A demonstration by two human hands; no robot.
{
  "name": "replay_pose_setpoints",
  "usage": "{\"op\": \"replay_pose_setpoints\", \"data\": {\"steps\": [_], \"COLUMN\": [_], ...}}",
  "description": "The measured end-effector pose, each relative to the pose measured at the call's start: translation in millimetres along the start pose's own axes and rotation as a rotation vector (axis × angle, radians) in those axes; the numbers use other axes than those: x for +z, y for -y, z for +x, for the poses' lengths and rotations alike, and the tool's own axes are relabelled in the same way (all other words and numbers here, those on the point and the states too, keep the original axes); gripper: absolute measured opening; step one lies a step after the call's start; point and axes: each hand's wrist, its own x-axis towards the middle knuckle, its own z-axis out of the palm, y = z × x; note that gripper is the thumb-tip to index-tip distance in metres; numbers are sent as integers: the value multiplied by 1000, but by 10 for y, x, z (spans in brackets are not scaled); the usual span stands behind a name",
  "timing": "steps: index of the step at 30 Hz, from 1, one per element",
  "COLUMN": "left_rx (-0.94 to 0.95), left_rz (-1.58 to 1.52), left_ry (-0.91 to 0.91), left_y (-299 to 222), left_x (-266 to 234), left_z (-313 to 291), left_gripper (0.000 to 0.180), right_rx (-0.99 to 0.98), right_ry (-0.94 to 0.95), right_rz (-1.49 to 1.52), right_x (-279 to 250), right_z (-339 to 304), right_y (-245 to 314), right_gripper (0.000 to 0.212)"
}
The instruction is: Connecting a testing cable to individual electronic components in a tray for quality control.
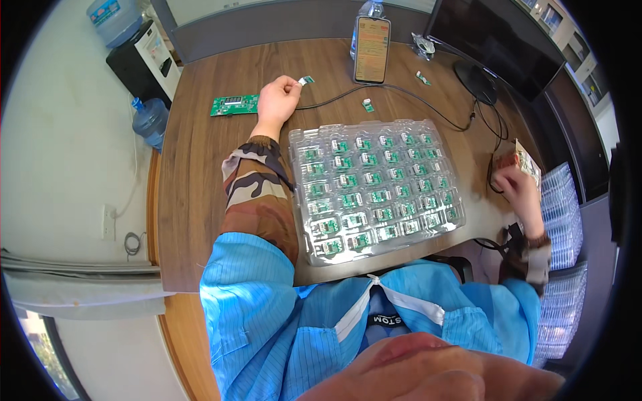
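Note:
My left hand point(279, 100) is closed in a pinch at the back left of the table. At its fingertips is a small green circuit board point(308, 80) with a white part. Beside that wrist lies a larger green circuit board point(233, 105) with a dark digit display. A clear plastic tray point(299, 230) fills the middle of the table, its pockets holding several small green boards. My right hand point(520, 194) is at the right edge, in front of an open cardboard box point(530, 162). Its fingers are curled together, and what they hold, if anything, cannot be made out.
A phone point(372, 50) stands upright against a bottle at the back. Loose small boards point(368, 105) lie behind the tray. A black cable point(414, 95) crosses toward the monitor point(498, 40). Stacked clear trays point(562, 220) stand at the right.

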Motion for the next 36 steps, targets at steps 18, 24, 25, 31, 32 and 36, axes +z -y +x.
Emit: {"op": "replay_pose_setpoints", "data": {"steps": [18, 24, 25, 31, 32, 36], "left_rx": [33, 48, 45, 61, 54, 44], "left_rz": [-31, -56, -63, -33, -36, -32], "left_ry": [2, 1, 6, 8, 14, 20], "left_y": [-52, -20, -34, -65, -71, -75], "left_x": [-16, -6, -5, -25, -29, -36], "left_z": [-2, 8, 2, -24, -21, -28], "left_gripper": [12, 11, 11, 11, 10, 10], "right_rx": [377, 321, 330, 362, 361, 362], "right_ry": [195, 142, 128, 132, 125, 110], "right_rz": [-521, -477, -471, -535, -549, -578], "right_x": [469, 481, 493, 575, 576, 585], "right_z": [-1078, -1073, -1073, -1101, -1099, -1072], "right_y": [-1287, -1236, -1241, -1349, -1332, -1268], "right_gripper": [15, 14, 14, 16, 16, 15]}}
